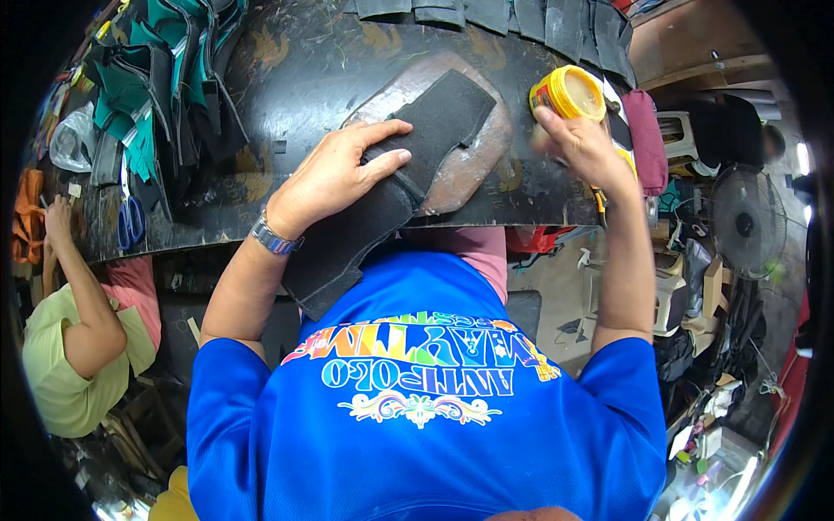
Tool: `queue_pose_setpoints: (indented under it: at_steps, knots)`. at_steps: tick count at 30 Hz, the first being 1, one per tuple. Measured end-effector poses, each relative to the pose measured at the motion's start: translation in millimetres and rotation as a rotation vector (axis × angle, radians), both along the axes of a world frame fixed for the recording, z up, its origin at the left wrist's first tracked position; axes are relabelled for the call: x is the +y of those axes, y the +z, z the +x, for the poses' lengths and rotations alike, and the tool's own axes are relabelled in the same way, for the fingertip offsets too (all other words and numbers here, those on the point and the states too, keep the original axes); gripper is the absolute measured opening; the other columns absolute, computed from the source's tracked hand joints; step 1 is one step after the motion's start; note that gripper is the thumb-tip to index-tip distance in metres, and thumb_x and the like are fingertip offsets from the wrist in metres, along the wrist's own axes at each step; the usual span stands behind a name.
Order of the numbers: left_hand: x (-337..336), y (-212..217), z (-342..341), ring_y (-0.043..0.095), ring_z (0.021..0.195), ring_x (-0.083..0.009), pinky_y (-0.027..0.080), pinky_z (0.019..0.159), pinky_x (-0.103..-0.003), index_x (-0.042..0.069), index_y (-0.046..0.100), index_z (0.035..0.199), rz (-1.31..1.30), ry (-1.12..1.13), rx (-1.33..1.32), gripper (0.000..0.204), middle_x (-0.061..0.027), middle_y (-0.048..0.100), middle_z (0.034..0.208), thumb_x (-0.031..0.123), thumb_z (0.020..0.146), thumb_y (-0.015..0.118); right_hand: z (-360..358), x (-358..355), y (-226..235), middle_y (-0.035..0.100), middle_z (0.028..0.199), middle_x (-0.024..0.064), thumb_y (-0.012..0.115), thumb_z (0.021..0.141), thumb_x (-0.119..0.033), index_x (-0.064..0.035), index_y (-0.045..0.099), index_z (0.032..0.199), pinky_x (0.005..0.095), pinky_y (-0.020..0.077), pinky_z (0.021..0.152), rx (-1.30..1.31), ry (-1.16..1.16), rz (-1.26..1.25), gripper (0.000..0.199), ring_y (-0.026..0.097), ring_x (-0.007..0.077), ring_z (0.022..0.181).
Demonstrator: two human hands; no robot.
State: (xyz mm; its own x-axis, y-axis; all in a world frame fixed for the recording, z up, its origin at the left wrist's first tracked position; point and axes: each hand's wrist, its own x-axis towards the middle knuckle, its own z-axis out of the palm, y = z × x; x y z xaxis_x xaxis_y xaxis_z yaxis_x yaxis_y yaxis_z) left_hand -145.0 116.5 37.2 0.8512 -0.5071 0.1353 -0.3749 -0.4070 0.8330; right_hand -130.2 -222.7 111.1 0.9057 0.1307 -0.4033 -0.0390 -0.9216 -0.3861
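A long black padded sheet lies over a worn, smeared brown slab on the table, its lower end hanging past the edge against my blue shirt. My left hand, with a metal watch at the wrist, holds the sheet down; thumb and forefinger rest on top, and the other fingers are mostly hidden. At the right stands a yellow tub with pale contents. My right hand is beside the near side of the tub, thumb by its wall. Motion smears its fingers, so what they hold is unclear.
Stacked black and green pieces stand at the left, with blue-handled scissors beside them. More black pieces line the far edge. A maroon cloth lies at the right, near a fan. Another person's arm reaches in at far left.
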Motion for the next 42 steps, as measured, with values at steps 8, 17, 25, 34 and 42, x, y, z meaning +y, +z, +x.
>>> queue_pose_setpoints:
  at_steps: [8,17,25,34,42]
  knots:
    - [3.9,-1.3,-4.0,0.062,0.101,-0.0355,0.049,0.092,-0.039,0.007,0.065,0.125,0.073,0.026,-0.069,0.040,-0.0193,0.064,0.108,0.032,0.093,0.064,-4.1,52.5,-113.4,0.020,0.165,0.0149,0.037,0.101,-0.061,-0.0217,0.039,0.153,0.0658,0.0110,0.116,-0.588,0.130,-0.103,0.066,0.013,0.0363,0.153]
    - [8.2,1.6,-5.8,0.059,0.109,-0.0303,0.046,0.096,-0.036,0.009,0.065,0.129,0.159,0.043,-0.028,0.038,-0.0161,0.061,0.114,0.025,0.094,0.064,-5.7,65.7,-115.5,0.020,0.164,0.0197,0.044,0.095,-0.067,-0.0188,0.034,0.155,0.0662,0.0106,0.117,-0.627,0.030,-0.140,0.078,0.012,0.0379,0.153]
    - [11.2,-9.1,0.5,0.060,0.097,-0.0289,0.048,0.090,-0.036,0.008,0.066,0.127,0.023,0.011,-0.039,0.040,-0.0157,0.061,0.103,0.028,0.092,0.067,-10.0,61.6,-97.8,0.020,0.165,0.0107,0.043,0.094,-0.069,-0.0317,0.037,0.154,0.0658,0.0044,0.118,-0.715,0.358,-0.360,0.071,0.006,0.0340,0.154]
    - [15.9,-15.1,4.8,0.059,0.103,-0.0233,0.047,0.093,-0.032,0.009,0.066,0.129,-0.019,-0.020,0.030,0.038,-0.0129,0.062,0.109,0.021,0.093,0.067,-38.4,82.3,-89.6,0.025,0.164,0.0102,0.045,0.091,-0.069,-0.0325,0.039,0.153,0.0680,0.0044,0.117,-0.682,0.551,-0.304,0.072,0.012,0.0339,0.153]
    - [12.2,-15.9,-1.0,0.061,0.104,-0.0285,0.048,0.093,-0.035,0.007,0.067,0.126,-0.007,0.037,-0.071,0.039,-0.0156,0.062,0.108,0.023,0.090,0.068,-63.4,94.4,-78.6,0.026,0.164,0.0101,0.021,0.098,-0.072,-0.0202,0.057,0.142,0.0628,-0.0008,0.119,-0.404,0.550,0.201,0.077,0.005,0.0341,0.154]
